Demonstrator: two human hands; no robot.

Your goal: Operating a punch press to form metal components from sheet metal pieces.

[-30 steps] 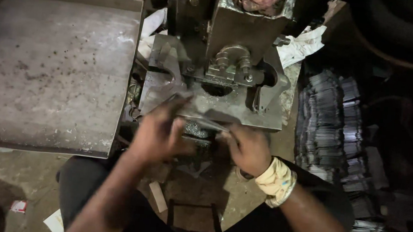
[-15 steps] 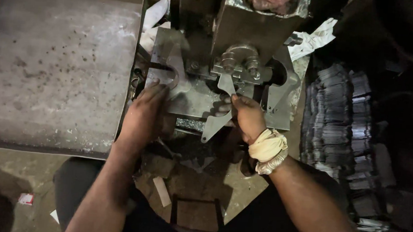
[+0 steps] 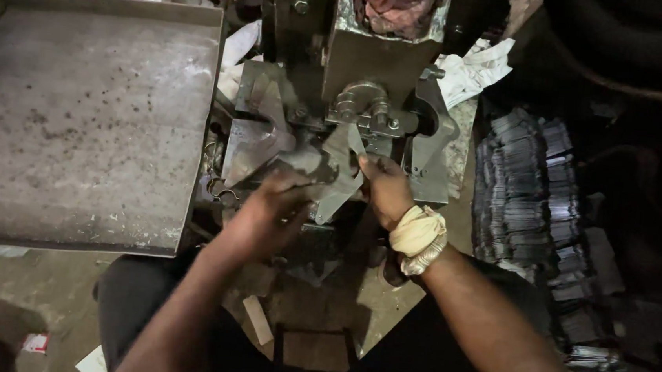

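A thin grey sheet-metal piece (image 3: 330, 180) with a pointed lower end lies on the bed of a dark metal press machine (image 3: 370, 94). My left hand (image 3: 276, 205) grips its left side, fingers curled over the edge. My right hand (image 3: 384, 187), with a cloth wrap around the wrist, pinches its upper right edge just under the round die fitting (image 3: 361, 106). Both hands sit close together at the front of the press bed.
A large flat metal tray (image 3: 76, 119) with raised rims stands on the left. Stacks of several cut metal blanks (image 3: 527, 193) are piled at the right. Crumpled white cloth (image 3: 470, 67) lies beside the machine. Scraps litter the floor near my knees.
Both hands have moved up from the front edge onto the press bed, carrying the sheet piece toward the die. The view has shifted slightly downward.
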